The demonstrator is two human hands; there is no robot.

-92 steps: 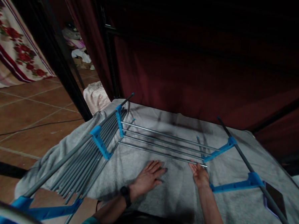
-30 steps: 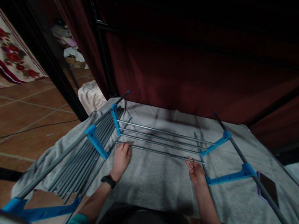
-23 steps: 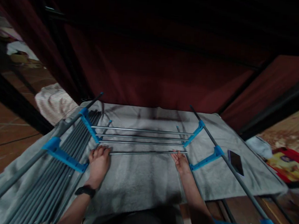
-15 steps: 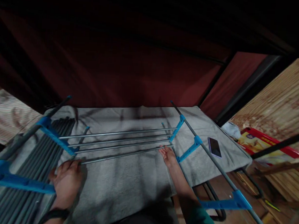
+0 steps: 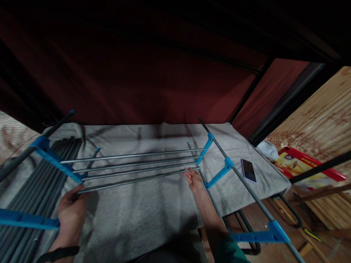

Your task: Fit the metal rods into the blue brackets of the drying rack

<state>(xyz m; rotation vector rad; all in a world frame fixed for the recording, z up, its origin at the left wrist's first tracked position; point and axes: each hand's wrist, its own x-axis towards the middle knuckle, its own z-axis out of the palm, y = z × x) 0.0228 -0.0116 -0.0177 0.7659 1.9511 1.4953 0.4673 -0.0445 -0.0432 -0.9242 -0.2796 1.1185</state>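
A grey metal tube (image 5: pixel 140 180) runs crosswise at the front of a half-built rack, held at both ends. My left hand (image 5: pixel 73 206) pinches its left end between thumb and fingers, just below a blue plastic bracket (image 5: pixel 54 160). Near the tube's right end, my right hand (image 5: pixel 194 181) has its fingers closed around it, close to another blue bracket (image 5: pixel 218 176). Behind it, several parallel crossbars (image 5: pixel 139 155) span the rack's left and right sides. A long side pole (image 5: pixel 251 188) carries the right brackets. Whether the held tube's ends touch any bracket, I cannot tell.
Loose grey tubes (image 5: pixel 39 187) lie bundled at the left on the grey cloth (image 5: pixel 135 223) covering the surface. A phone (image 5: pixel 248 170) rests on the right. Beyond the right edge are a red and yellow package (image 5: pixel 306 164) and wooden slats (image 5: pixel 333 208). A dark red panel (image 5: pixel 154 91) stands behind.
My left hand has turned from lying over the tube's left end to pinching it with the thumb up. My right hand stays at the other end. The view has shifted slightly.
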